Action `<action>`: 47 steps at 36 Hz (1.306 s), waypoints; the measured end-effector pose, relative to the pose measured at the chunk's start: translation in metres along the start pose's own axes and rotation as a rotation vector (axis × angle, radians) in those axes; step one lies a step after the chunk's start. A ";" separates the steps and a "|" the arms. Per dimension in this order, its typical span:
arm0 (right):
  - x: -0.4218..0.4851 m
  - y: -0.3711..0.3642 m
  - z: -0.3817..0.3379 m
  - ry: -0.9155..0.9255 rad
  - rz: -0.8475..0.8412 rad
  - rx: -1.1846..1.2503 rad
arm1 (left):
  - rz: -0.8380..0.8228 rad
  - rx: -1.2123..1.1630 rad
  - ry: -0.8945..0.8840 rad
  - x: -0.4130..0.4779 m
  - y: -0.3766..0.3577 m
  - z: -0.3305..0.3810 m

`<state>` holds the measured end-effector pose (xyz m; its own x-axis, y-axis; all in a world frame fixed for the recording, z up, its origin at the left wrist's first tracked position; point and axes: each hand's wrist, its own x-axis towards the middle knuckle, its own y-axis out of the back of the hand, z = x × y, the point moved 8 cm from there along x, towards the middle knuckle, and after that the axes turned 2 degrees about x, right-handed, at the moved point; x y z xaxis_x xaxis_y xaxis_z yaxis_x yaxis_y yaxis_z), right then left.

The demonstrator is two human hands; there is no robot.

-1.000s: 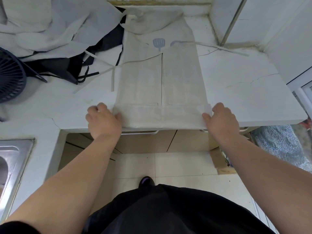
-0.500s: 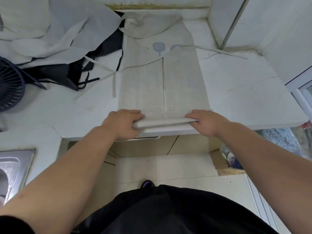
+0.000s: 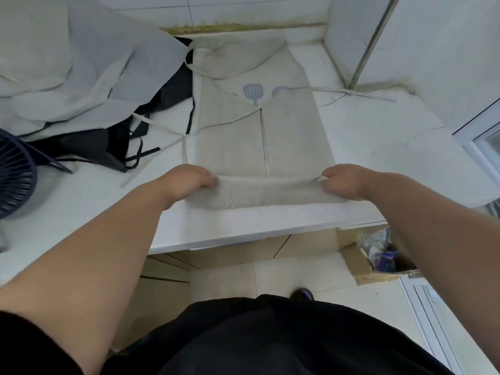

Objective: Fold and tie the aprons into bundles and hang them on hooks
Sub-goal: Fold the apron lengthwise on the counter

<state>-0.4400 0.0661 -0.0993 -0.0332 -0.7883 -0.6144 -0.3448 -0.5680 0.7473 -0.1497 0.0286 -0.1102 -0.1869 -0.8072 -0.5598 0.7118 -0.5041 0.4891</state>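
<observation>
A beige apron [image 3: 259, 136] with a blue spatula print lies flat on the white counter [image 3: 378, 147], its sides folded into a long strip. Its near end is turned over into a flat fold [image 3: 267, 192]. My left hand [image 3: 186, 182] pinches the left end of that fold and my right hand [image 3: 343, 181] pinches the right end, fingers curled into the cloth. One apron strap [image 3: 359, 93] trails to the right, another [image 3: 162, 132] to the left.
A heap of grey and black aprons [image 3: 89, 85] lies at the back left. A dark fan [image 3: 15, 174] stands at the left edge. The wall corner [image 3: 359, 50] closes the counter's back right. A cardboard box [image 3: 376, 261] sits on the floor below.
Both hands took the apron's near edge at the counter's front, lifted it and turned it away from me. The fold now lies further up the strip, with the hands at its ends.
</observation>
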 end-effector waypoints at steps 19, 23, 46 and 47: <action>0.044 0.000 0.058 -0.261 0.385 0.301 | 0.567 0.348 0.178 0.025 0.008 -0.037; 0.043 0.001 0.057 -0.297 0.446 0.205 | 0.615 0.416 0.196 0.025 0.004 -0.032; 0.058 -0.041 -0.020 0.275 0.155 -0.250 | 0.092 0.855 -0.137 0.039 -0.084 0.012; 0.057 -0.036 -0.011 0.274 0.165 -0.256 | 0.098 0.863 -0.120 0.038 -0.076 0.005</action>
<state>-0.4190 0.0388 -0.1588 0.1946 -0.8881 -0.4163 -0.1096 -0.4415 0.8905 -0.2138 0.0345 -0.1655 -0.2560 -0.8614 -0.4386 -0.0230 -0.4482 0.8936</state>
